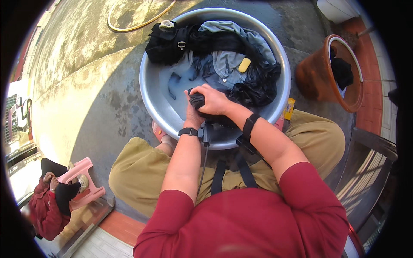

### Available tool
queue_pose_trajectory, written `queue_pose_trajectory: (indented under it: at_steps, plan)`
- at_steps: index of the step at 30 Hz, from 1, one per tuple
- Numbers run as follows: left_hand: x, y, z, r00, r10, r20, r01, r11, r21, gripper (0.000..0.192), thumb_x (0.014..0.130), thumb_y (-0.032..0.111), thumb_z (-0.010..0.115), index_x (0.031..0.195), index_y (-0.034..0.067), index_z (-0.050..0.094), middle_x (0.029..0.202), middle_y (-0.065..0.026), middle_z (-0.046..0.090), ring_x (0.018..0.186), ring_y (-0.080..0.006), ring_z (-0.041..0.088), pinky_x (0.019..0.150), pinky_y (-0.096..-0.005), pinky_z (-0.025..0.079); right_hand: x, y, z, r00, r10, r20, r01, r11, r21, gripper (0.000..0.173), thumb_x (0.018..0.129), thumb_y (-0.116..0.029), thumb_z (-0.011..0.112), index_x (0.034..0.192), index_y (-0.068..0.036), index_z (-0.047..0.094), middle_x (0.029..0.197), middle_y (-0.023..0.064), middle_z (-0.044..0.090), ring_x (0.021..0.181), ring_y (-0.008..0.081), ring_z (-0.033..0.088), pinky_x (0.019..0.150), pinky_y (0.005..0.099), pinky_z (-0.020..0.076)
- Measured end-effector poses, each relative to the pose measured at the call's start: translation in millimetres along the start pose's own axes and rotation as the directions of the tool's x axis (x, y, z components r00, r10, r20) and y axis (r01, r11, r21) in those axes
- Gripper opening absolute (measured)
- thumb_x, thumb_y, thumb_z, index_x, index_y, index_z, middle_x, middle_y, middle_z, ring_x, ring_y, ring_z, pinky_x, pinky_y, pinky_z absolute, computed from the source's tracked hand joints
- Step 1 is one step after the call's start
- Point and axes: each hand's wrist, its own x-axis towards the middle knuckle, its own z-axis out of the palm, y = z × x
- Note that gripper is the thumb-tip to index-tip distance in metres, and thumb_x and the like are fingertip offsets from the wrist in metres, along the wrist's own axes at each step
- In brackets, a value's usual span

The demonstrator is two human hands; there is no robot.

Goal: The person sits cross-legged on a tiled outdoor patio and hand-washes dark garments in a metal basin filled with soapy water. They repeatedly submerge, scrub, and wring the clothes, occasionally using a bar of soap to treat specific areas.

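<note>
A large metal basin point(147, 106) holds cloudy water and wet clothes. Over its near part, my left hand point(193, 113) and my right hand point(213, 100) are both closed around bunched black cloth point(197, 100), the right one on top. More black fabric point(256, 93) lies against the basin's right side. A yellow bar of soap point(244, 64) rests on a light blue-grey garment point(227, 66). At the far left rim is a black garment with a metal buckle point(181, 45), and a small pale crumpled item point(166, 24) sits on it.
An orange-brown bucket point(311, 74) with dark cloth inside leans at the right. A yellow packet point(288, 109) is beside the basin. A hose point(142, 25) lies beyond it. At the lower left, another person point(48, 206) sits by a pink plastic stool point(84, 164). A chair point(371, 140) stands at the right.
</note>
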Motion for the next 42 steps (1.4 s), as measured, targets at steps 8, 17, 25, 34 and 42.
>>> queue_pose_trajectory:
  at_steps: [8, 17, 25, 34, 42]
  plan:
    - [0.2, -19.7, 6.3, 0.958, 0.171, -0.228, -0.092, 0.942, 0.321, 0.041, 0.093, 0.038, 0.040, 0.104, 0.003, 0.056, 0.093, -0.0104, 0.061, 0.086, -0.0267, 0.062, 0.074, -0.0378, 0.052, 15.2, 22.1, 24.6, 0.877, 0.360, -0.317, -0.383, 0.923, -0.013, 0.037, 0.071, -0.034, 0.058, 0.096, -0.007, 0.059, 0.094, 0.0197, 0.065, 0.090, 0.0377, 0.061, 0.079, 0.0434, 0.0486]
    - [2.6, 14.1, -7.7, 0.893, 0.450, 0.011, -0.191, 0.355, 0.915, 0.022, 0.089, 0.022, 0.051, 0.089, 0.002, 0.061, 0.077, -0.0104, 0.062, 0.075, -0.0246, 0.055, 0.078, -0.0309, 0.043, 15.8, 99.0, -15.0, 0.793, 0.520, -0.317, -0.596, 0.770, -0.228, 0.057, 0.088, -0.058, 0.042, 0.106, -0.008, 0.062, 0.115, 0.0128, 0.060, 0.114, 0.0335, 0.050, 0.092, 0.0445, 0.0411]
    - [7.2, 0.1, -1.3, 0.957, -0.197, -0.211, 0.055, -0.591, 0.804, 0.105, 0.065, 0.026, 0.071, 0.148, 0.036, 0.006, 0.155, -0.0124, -0.003, 0.140, -0.0423, 0.007, 0.105, -0.0602, 0.026, -30.9, 94.1, 42.7, 0.783, 0.569, 0.249, -0.263, 0.667, -0.697, 0.077, 0.081, -0.068, 0.042, 0.146, -0.030, 0.026, 0.156, 0.0044, 0.009, 0.138, 0.0482, -0.001, 0.104, 0.0688, 0.0071]
    - [42.6, -8.3, -14.1, 0.983, 0.020, -0.181, 0.128, -0.783, 0.608, 0.097, 0.073, 0.026, 0.067, 0.148, 0.029, 0.006, 0.152, -0.0155, 0.014, 0.140, -0.0386, 0.013, 0.101, -0.0668, 0.024, -9.0, 135.3, 72.6, 0.947, 0.319, -0.036, -0.256, 0.684, -0.683, 0.065, 0.080, -0.059, 0.048, 0.135, -0.023, 0.044, 0.147, 0.0056, 0.028, 0.132, 0.0447, 0.022, 0.105, 0.0635, 0.0156]
    - [82.2, 6.3, -45.6, 0.988, -0.071, -0.138, 0.048, -0.704, 0.708, 0.090, 0.075, 0.026, 0.062, 0.148, 0.023, 0.010, 0.145, -0.0221, 0.028, 0.132, -0.0387, 0.032, 0.106, -0.0527, 0.029, 15.3, 152.3, 77.9, 0.934, 0.344, -0.098, -0.330, 0.722, -0.608, 0.058, 0.078, -0.055, 0.055, 0.125, -0.022, 0.052, 0.142, 0.0067, 0.032, 0.127, 0.0393, 0.030, 0.104, 0.0600, 0.0192]
